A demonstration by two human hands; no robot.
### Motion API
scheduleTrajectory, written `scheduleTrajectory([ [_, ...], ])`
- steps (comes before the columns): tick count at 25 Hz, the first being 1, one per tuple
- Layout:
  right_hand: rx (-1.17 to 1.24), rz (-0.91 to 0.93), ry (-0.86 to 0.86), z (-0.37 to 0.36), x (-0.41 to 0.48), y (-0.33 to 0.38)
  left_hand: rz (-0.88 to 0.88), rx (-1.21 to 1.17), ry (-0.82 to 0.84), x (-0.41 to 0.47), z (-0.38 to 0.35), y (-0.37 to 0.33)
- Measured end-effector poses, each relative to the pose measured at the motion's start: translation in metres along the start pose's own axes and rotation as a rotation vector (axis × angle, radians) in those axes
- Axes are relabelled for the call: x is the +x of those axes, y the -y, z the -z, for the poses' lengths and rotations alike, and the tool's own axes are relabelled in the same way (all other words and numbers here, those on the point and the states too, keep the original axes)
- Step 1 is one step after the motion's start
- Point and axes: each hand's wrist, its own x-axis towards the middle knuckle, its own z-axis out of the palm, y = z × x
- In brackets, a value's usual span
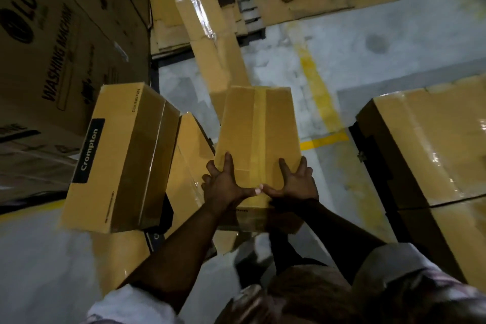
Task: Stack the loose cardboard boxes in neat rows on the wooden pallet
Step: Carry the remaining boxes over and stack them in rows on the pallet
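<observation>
On yellow-lined concrete floor [394, 42] | left hand [225, 183], right hand [297, 182] splayed flat atop taped box [252, 123]

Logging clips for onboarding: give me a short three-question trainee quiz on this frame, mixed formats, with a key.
1. True or false: only one hand touches the taped box.
2. Which brand is printed on the labelled box left of it? A Crompton, B Philips, C Sony.
3. Fill in: the painted floor line is ____.
Key: 1 false, the left hand and right hand both press on it; 2 A; 3 yellow.
</observation>
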Motion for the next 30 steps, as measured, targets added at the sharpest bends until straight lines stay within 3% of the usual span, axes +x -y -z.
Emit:
scheduleTrajectory([
  [8,-0.02,-0.033,-0.301,0.036,-0.127,-0.023,-0.254,0.018,-0.211,-0.112,0.018,-0.027],
  [16,-0.059,-0.133,-0.452,0.063,-0.241,-0.108,-0.41,0.01,-0.237,-0.216,-0.03,-0.083],
  [21,-0.08,-0.197,-0.456,0.068,-0.308,-0.196,-0.477,0.001,-0.21,-0.284,-0.093,-0.136],
  [30,-0.156,-0.232,-0.373,0.069,-0.441,-0.427,-0.459,-0.066,-0.102,-0.439,-0.276,-0.257],
])
